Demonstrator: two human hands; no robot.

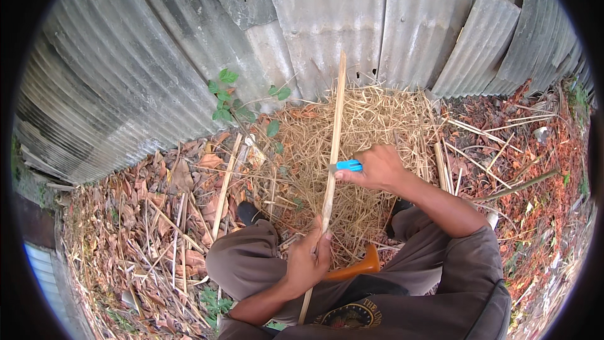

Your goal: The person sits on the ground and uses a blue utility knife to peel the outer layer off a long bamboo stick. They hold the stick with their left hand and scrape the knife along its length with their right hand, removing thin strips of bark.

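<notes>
Over straw [402, 113] | 2 hands [380, 167] holding | 1 wooden strip [328, 198] | 1 blue knife [349, 165]

Weathered grey corrugated metal sheets [333, 19] stand as a wall, a green-leaved plant [226, 97] at their foot. In front of the sheets lie a heap of straw-coloured strands [396, 113], brown fallen leaves [182, 179] and scattered pale sticks [227, 186].

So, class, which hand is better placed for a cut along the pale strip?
Likely the right hand: it holds the blue-handled blade at the pale strip, while the left hand grips that strip nearer the body.
</notes>
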